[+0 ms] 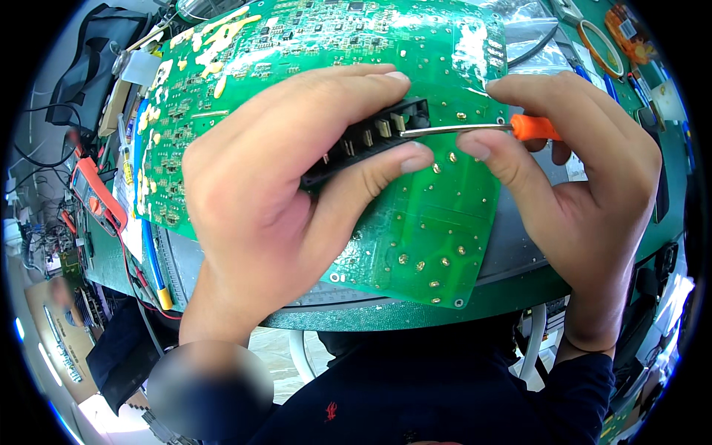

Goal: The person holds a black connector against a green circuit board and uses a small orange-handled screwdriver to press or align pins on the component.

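Note:
My left hand (259, 163) is closed around a black plastic connector block (348, 152) with a row of metal contacts inside, held between the thumb below and the fingers above. In my right hand (586, 156) is a screwdriver (535, 127) with an orange handle and a thin metal shaft. The shaft's tip reaches the contacts near the block's right end; whether it presses on one I cannot tell. Both hands are above a large green circuit board (415, 245), which carries small chips, solder points and yellowish blobs of glue.
The board lies on a grey mat (512, 259) on the green table (356, 317). To the left are a red multimeter (100, 196) with leads and a blue-and-yellow tool (154, 259). At the far right lie a tape roll (599, 48) and plastic bags (523, 44).

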A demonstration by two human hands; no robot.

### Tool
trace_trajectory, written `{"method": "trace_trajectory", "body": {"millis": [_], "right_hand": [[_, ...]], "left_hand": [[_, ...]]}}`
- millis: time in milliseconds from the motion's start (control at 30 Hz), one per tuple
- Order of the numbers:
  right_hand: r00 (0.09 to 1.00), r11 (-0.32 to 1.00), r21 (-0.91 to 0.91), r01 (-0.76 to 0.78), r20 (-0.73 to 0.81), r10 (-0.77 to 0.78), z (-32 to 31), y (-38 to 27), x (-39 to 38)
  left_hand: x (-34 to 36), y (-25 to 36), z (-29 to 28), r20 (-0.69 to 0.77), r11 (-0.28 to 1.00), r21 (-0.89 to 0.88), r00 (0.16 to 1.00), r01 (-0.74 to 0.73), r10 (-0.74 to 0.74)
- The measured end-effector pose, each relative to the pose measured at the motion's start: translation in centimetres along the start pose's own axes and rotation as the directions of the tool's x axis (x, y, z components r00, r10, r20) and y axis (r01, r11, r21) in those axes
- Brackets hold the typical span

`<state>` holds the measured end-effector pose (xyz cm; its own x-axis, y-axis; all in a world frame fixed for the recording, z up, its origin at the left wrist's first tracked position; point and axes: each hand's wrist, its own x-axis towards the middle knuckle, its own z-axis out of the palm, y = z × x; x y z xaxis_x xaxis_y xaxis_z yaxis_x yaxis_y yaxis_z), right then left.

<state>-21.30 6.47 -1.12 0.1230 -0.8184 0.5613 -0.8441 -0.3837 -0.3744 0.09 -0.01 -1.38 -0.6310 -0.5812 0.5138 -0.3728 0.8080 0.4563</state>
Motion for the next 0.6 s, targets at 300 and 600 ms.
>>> {"method": "trace_trajectory", "body": {"millis": [300, 600], "right_hand": [[0.999, 1.000, -0.001, -0.013, 0.049, 0.013, 0.0, 0.0, -0.1], [0.981, 0.981, 0.014, 0.193, 0.003, -0.193, 0.6, 0.4, 0.0]], "left_hand": [[0.2, 0.2, -0.2, 0.070, 0.999, -0.034, 0.997, -0.011, 0.013], [-0.2, 1.3, 0.1, 0.124, 0.993, -0.099, 0.991, 0.059, -0.047]]}}
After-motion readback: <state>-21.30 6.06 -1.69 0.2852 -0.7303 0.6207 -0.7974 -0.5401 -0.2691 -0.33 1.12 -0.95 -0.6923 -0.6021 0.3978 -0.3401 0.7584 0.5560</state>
